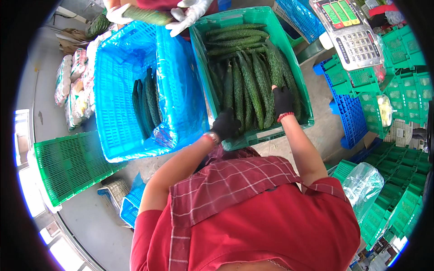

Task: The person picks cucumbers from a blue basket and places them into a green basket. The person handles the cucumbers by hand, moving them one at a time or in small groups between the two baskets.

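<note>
Several long, bumpy green cucumbers (249, 86) fill a green plastic crate (252, 137) lined with clear film. My right hand (284, 101), in a black fingerless glove, grips the lower part of a cucumber (275, 62) on the crate's right side. At the near left corner, my left hand (226, 124), also black-gloved, reaches over the rim against the cucumber ends; its fingers are partly hidden. Left of that crate, a blue crate (113, 101) with a blue film liner holds several darker-looking cucumbers (146, 103).
Across from me, a co-worker's white-gloved hands (190, 15) hold a blurred cucumber (147, 15) above the crates. A digital scale (352, 34) stands at upper right. Green crates (407, 84) and a blue pallet (349, 111) lie to the right. Another green crate (78, 166) is at left.
</note>
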`<move>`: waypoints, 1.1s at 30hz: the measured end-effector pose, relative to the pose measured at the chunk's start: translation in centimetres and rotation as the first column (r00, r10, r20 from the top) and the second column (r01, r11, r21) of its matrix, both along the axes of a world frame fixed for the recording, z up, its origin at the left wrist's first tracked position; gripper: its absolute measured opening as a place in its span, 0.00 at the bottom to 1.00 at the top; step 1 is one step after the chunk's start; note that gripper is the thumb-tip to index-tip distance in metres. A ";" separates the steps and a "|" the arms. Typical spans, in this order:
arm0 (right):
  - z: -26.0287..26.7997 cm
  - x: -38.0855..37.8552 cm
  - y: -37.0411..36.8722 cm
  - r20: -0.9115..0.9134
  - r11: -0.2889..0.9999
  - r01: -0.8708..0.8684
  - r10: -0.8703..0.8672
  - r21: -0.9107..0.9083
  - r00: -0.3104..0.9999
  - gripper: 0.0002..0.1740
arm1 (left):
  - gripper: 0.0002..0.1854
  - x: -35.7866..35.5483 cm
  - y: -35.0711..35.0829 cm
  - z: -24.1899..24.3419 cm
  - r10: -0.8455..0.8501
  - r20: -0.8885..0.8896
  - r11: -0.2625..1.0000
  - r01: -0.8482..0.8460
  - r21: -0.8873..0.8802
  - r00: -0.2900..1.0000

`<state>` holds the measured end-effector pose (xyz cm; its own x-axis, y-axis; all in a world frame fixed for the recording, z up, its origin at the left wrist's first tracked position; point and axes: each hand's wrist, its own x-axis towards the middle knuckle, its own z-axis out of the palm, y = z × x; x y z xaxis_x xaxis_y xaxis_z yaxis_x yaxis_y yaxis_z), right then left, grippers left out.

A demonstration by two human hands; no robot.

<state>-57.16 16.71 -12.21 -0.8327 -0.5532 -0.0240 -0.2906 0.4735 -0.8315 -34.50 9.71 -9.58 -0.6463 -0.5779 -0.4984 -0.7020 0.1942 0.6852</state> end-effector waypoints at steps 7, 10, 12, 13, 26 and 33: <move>2.0 1.1 3.1 0.079 0.996 -0.056 0.062 -0.076 0.995 0.22 | 0.33 -4.0 0.7 -4.3 0.425 0.197 0.905 -0.418 -0.078 0.884; 2.8 2.0 3.2 0.203 0.989 -0.044 0.072 -0.138 0.976 0.21 | 0.41 -3.2 1.1 -5.5 0.350 0.178 0.936 -0.350 -0.035 0.920; 3.1 2.9 2.5 0.247 0.986 -0.055 0.094 -0.159 0.964 0.21 | 0.37 -2.2 1.4 -6.9 0.158 0.069 0.980 -0.148 -0.129 0.985; 3.2 3.3 2.3 0.267 0.983 -0.080 0.123 -0.166 0.956 0.21 | 0.28 -1.9 2.3 -7.6 0.216 -0.057 0.958 -0.223 -0.179 0.975; -1.7 11.8 -4.9 0.274 0.952 -0.293 0.260 0.086 0.926 0.21 | 0.09 2.9 0.6 0.4 0.158 -0.201 0.981 -0.176 -0.077 0.967; -2.1 12.6 -4.4 0.062 0.785 -0.514 0.528 0.347 0.847 0.21 | 0.10 7.3 1.6 2.4 0.101 -0.239 0.992 -0.081 0.093 0.966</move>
<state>-44.52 12.35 -14.27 -0.4242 -0.8655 -0.2662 -0.6011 0.4890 -0.6321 -27.16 11.32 -7.16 -0.7007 -0.6034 -0.3809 -0.5243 0.0734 0.8484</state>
